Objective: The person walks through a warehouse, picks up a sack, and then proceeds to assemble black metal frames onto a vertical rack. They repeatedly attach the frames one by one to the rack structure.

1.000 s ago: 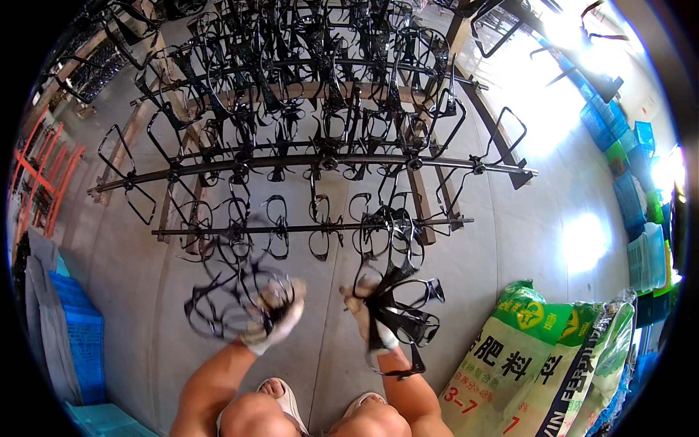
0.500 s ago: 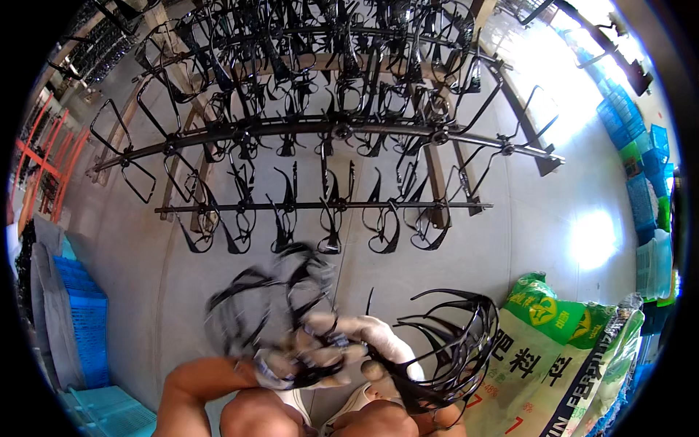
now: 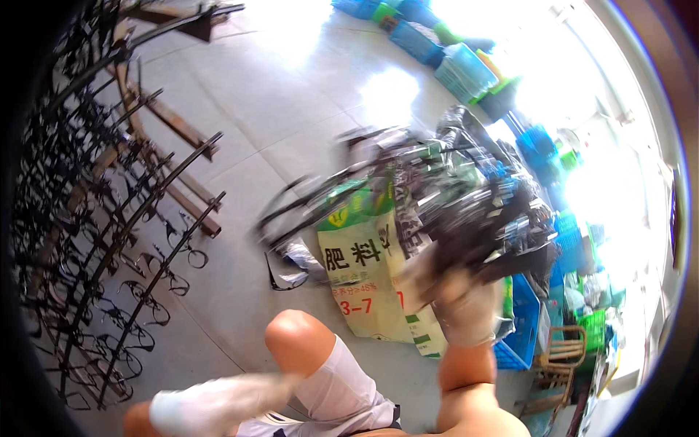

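Probably the black frames (image 3: 466, 207), bunched just beyond the right hand (image 3: 464, 302) grasping them, want a firm, level grip against tangling; the left hand (image 3: 233, 400) (too blurred to tell whether empty) is well apart.

Holds a blurred bunch of black glasses frames (image 3: 466, 211) in the gloved right hand (image 3: 455, 291), spread over the upper part of a cream-and-green sack (image 3: 357, 280). Too smeared to count. Shows the left hand (image 3: 226, 404), likewise in a pale glove and blurred, near a bare knee (image 3: 298, 342). Has the sack standing on the grey floor (image 3: 233, 251), with a blue crate (image 3: 520, 328) just behind its right side. Includes a brown-beamed rack (image 3: 182, 128) crowded with dark frames at left, plus blue and green crates (image 3: 415, 42) lining the floor's right edge.
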A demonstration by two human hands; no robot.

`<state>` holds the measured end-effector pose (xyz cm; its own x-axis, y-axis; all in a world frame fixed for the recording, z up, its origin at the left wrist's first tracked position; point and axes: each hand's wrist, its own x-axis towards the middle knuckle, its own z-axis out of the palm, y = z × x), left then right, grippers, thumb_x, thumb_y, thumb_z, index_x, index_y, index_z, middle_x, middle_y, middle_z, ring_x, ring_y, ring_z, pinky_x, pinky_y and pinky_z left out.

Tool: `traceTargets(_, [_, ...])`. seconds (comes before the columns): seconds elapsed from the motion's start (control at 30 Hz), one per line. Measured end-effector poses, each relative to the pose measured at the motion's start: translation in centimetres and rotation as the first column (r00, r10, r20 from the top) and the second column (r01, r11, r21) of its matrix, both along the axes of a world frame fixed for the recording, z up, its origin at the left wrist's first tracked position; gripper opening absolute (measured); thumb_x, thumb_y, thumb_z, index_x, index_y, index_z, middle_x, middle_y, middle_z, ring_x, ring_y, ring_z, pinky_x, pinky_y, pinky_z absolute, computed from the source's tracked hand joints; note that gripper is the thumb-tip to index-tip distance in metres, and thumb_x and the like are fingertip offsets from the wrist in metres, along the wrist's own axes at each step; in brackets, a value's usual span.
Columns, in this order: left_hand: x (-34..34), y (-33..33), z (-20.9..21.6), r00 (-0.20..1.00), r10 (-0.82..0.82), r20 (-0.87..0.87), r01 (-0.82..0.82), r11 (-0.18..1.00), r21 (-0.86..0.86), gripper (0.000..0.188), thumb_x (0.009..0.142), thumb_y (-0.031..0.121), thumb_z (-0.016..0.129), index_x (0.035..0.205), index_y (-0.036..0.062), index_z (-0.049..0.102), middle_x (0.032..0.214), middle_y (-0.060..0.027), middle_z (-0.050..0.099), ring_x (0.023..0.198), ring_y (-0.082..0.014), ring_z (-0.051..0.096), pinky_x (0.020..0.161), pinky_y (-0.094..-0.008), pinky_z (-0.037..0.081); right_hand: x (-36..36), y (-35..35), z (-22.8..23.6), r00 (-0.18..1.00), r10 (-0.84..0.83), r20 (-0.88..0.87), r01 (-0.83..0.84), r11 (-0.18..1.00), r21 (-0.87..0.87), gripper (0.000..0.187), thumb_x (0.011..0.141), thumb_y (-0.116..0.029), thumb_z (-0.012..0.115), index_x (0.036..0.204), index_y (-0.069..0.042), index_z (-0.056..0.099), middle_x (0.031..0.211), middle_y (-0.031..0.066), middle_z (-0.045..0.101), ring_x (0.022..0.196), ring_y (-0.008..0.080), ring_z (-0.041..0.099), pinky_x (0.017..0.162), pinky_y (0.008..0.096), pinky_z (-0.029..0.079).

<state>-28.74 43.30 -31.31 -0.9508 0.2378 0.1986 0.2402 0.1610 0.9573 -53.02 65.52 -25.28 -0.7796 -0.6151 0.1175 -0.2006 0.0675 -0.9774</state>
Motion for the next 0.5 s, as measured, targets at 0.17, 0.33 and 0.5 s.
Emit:
traceTargets(0.17, [17.4, -6.8, -10.3, 0.461, 0.603, 0.651, -0.851, 0.508, 0.132, 0.025, 0.094, 0.023, 0.047, 0.087, 0.0041, 0.061, 0.079, -0.0053, 0.059, 0.074, -0.0164, 0.055, 0.067, -0.0305, 0.043, -9.4, 17.3, 3.7, 0.75, -0.588, -0.304, 0.594, 0.8, -0.083, 0.03, 0.092, -0.031, 0.061, 0.093, -0.001, 0.062, 0.081, 0.0037, 0.062, 0.069, 0.0109, 0.055, 0.067, 0.0291, 0.047])
traceTargets(0.33, [27.9, -5.9, -22.3, -0.64, 0.631, 0.438, -0.75, -0.636, -0.179, 0.027, 0.092, 0.031, 0.048, 0.094, 0.0052, 0.056, 0.09, -0.007, 0.054, 0.083, -0.019, 0.05, 0.071, -0.033, 0.038, -16.7, 18.0, -9.4, 0.831, -0.549, -0.088, 0.551, 0.793, 0.26, 0.03, 0.09, -0.027, 0.06, 0.095, 0.002, 0.067, 0.084, 0.0071, 0.067, 0.075, 0.0179, 0.062, 0.069, 0.0327, 0.049])
traceTargets(0.5, [29.4, -9.7, -27.7, -0.501, 0.566, 0.655, -0.69, -0.718, 0.092, 0.067, 0.094, 0.053, 0.038, 0.141, 0.0086, 0.022, 0.146, -0.0089, 0.022, 0.133, -0.0234, 0.022, 0.109, -0.0375, 0.014, -12.5, 13.6, -5.4, 0.759, 0.107, -0.643, 0.648, -0.228, 0.727, 0.025, 0.082, -0.021, 0.065, 0.096, 0.0, 0.064, 0.093, 0.0188, 0.065, 0.084, 0.0317, 0.063, 0.078, 0.0385, 0.05])
